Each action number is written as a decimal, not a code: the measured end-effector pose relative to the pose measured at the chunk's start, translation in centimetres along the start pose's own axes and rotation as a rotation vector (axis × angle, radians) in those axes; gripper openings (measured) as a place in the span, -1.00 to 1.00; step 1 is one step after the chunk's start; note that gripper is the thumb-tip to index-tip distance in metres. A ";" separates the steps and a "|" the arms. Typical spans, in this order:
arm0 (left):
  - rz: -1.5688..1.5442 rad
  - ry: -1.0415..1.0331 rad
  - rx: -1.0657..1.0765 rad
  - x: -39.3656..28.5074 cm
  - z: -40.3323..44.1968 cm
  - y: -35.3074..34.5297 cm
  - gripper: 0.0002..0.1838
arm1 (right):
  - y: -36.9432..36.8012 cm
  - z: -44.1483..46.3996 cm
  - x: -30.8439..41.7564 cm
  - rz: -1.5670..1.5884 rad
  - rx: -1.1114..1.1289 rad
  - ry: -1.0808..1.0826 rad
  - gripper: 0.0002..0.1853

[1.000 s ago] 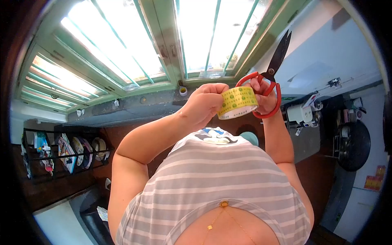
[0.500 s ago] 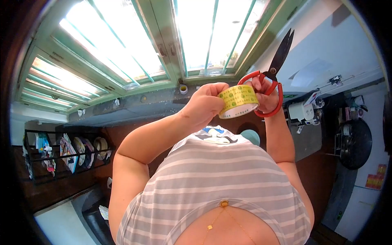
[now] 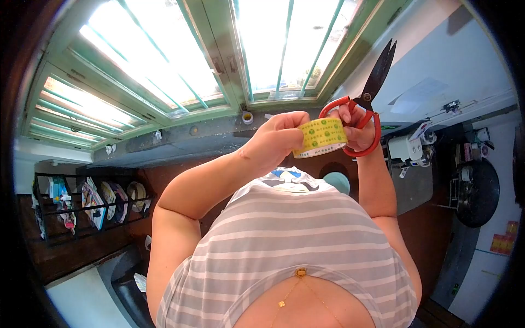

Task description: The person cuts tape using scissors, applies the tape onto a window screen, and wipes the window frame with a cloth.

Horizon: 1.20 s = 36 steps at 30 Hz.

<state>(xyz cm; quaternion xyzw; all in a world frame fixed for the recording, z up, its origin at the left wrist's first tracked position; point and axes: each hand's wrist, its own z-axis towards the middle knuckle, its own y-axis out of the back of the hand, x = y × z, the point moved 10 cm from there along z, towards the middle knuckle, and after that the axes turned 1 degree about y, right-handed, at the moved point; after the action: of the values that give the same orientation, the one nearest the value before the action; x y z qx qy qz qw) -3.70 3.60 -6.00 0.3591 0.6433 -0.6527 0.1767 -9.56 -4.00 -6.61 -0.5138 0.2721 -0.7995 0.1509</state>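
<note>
Filling the lower centre of the frame, a striped shirt [image 3: 306,235] is sitting nearest. Above it, mid-frame, the left hand [image 3: 281,136] is gripping the left edge of a yellow roll of tape [image 3: 322,136], which is lying between both hands. The right hand [image 3: 358,131] is curling through the red handles of the scissors [image 3: 365,99], its fingers bordering the roll's right edge; whether they are pressing on it, I cannot tell. The dark blades are pointing to the upper right, tips slightly parted. Farther off, a small cup [image 3: 248,117] is standing on the windowsill [image 3: 186,136], below green window frames [image 3: 238,93].
</note>
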 end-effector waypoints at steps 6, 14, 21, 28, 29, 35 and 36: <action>0.170 0.062 -0.078 -0.4 -0.5 -1.0 -0.88 | 0.0 -0.2 -0.3 0.001 0.008 -0.046 -0.77; 0.027 0.020 0.044 0.7 0.0 0.7 -0.81 | -0.8 0.1 -0.1 -0.075 0.047 -0.022 -0.78; 0.129 0.087 -0.080 0.1 -1.0 -0.7 -0.80 | -0.4 -0.5 -0.4 -0.034 0.062 -0.039 -0.77; 0.104 0.064 0.020 1.1 -0.7 0.5 -0.78 | -0.5 -0.7 -0.5 -0.097 0.028 -0.044 -0.79; 0.107 0.044 0.042 1.1 -0.7 0.5 -0.77 | -0.5 -0.7 -0.5 -0.093 0.037 -0.048 -0.79; 0.210 0.048 -0.004 0.9 -0.9 -0.2 -0.74 | -0.5 -0.9 -0.4 -0.056 0.050 -0.045 -0.79; 0.193 0.074 0.003 0.9 -0.9 -0.4 -0.72 | -0.4 -0.9 -0.3 -0.058 0.042 -0.047 -0.79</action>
<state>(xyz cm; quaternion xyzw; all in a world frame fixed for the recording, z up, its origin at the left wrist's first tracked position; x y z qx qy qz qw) -4.35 4.72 -6.26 0.4437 0.6108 -0.6198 0.2142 -10.21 -3.28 -6.89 -0.5368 0.2365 -0.7969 0.1447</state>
